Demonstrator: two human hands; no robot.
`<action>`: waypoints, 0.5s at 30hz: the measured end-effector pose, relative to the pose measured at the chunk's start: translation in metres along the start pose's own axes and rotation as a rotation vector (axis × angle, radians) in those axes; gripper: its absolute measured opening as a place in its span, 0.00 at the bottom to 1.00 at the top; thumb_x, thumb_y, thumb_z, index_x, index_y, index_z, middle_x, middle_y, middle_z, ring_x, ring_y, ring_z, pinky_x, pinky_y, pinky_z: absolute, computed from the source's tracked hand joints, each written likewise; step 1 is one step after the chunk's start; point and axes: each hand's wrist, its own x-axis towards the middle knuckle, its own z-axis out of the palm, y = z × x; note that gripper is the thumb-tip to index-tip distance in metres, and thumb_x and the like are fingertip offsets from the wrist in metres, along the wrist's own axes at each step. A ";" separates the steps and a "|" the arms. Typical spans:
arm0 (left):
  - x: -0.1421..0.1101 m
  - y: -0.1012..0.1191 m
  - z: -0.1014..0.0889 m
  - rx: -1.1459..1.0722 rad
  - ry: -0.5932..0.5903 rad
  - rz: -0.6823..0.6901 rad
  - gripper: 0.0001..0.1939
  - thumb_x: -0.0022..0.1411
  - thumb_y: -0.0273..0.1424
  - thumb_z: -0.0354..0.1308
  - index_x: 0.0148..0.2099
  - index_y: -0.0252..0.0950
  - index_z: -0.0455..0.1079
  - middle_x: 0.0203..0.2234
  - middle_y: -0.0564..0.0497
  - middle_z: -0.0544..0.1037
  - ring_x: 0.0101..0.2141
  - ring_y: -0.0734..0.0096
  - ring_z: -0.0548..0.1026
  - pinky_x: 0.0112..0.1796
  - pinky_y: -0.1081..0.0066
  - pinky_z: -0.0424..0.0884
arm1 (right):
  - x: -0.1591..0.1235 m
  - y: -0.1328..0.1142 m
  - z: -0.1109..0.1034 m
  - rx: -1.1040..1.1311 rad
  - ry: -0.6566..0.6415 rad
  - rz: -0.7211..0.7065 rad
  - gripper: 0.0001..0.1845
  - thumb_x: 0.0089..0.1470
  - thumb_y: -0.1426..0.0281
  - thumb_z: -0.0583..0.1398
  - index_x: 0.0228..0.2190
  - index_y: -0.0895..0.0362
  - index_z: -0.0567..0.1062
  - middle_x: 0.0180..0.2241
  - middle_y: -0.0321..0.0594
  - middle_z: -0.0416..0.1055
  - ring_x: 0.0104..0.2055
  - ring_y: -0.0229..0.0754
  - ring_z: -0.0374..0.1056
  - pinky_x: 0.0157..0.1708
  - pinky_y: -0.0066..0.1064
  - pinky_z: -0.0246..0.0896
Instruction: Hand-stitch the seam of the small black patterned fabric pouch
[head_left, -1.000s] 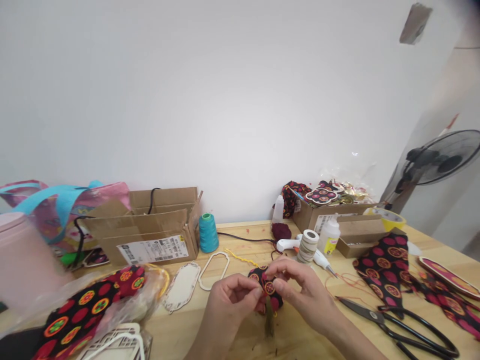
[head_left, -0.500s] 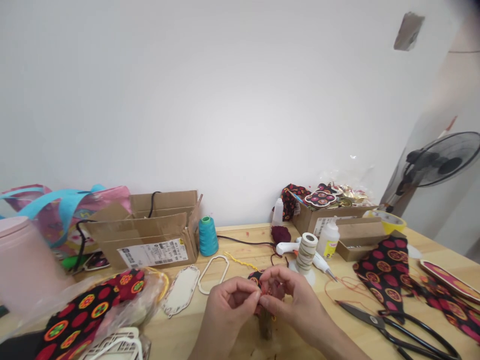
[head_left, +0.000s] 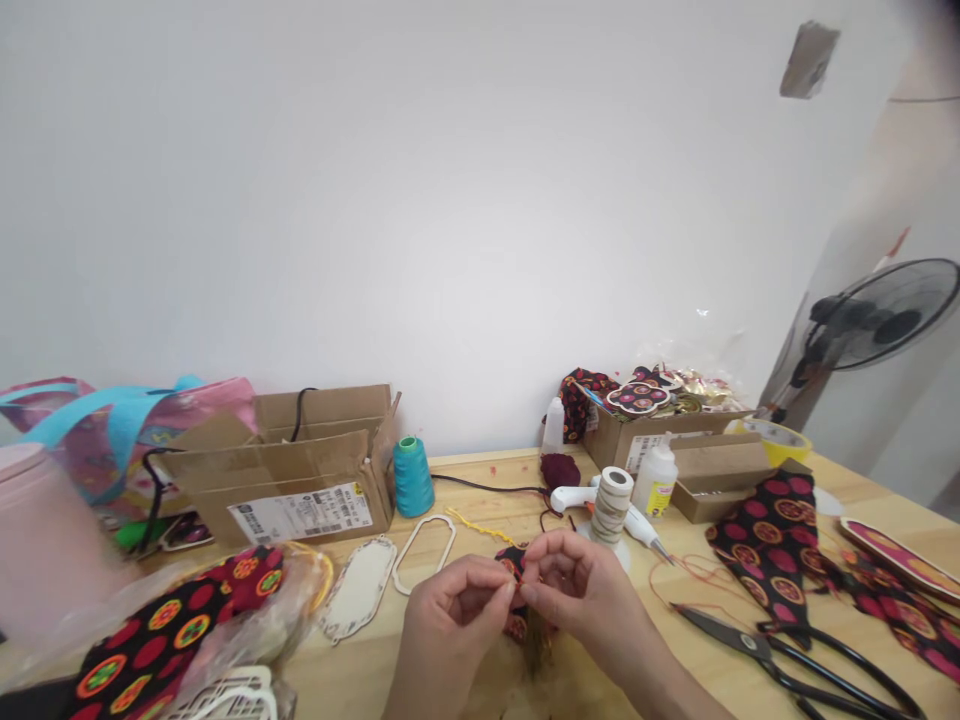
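Observation:
My left hand (head_left: 461,610) and my right hand (head_left: 581,590) are close together low in the middle of the view. Thumb and forefinger of each are pinched on what looks like a thin red thread (head_left: 517,584), mostly hidden by the fingertips. Behind and under them is a small piece of black fabric with red and orange dots (head_left: 514,558), partly covered by my hands. A brownish tassel (head_left: 535,650) hangs just below the fingers. A yellow cord (head_left: 480,524) lies beyond, on the wooden table (head_left: 360,690).
Black scissors (head_left: 765,645) and dotted fabric (head_left: 769,540) lie at right. Behind my hands stand a ribbon roll (head_left: 611,505), glue gun (head_left: 645,530), glue bottle (head_left: 656,480) and teal thread cone (head_left: 413,478). Left are a cardboard box (head_left: 285,470), wooden frames (head_left: 426,552) and bagged fabric (head_left: 180,620).
My fingertips have drawn slightly apart, still pinched. The tassel below them has shifted a little and looks more spread. The view has turned slightly.

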 end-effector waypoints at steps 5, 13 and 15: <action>0.000 -0.002 0.001 0.055 0.054 0.071 0.02 0.46 0.26 0.57 0.24 0.34 0.71 0.23 0.51 0.74 0.24 0.72 0.72 0.23 0.75 0.71 | -0.001 0.000 0.006 0.097 0.033 0.013 0.14 0.31 0.70 0.66 0.22 0.59 0.67 0.17 0.31 0.68 0.17 0.29 0.60 0.15 0.20 0.52; 0.001 -0.002 0.003 0.146 0.110 0.178 0.03 0.47 0.25 0.57 0.25 0.35 0.71 0.22 0.52 0.74 0.26 0.72 0.72 0.27 0.76 0.71 | -0.005 0.003 0.013 0.134 0.083 -0.052 0.12 0.31 0.73 0.66 0.21 0.60 0.68 0.17 0.29 0.67 0.16 0.27 0.58 0.14 0.18 0.53; 0.000 -0.001 0.003 0.172 0.116 0.211 0.03 0.47 0.24 0.57 0.25 0.36 0.71 0.23 0.52 0.75 0.27 0.73 0.73 0.29 0.77 0.71 | -0.004 0.005 0.013 0.146 0.101 -0.060 0.13 0.30 0.72 0.66 0.20 0.60 0.68 0.17 0.29 0.67 0.16 0.27 0.58 0.14 0.18 0.53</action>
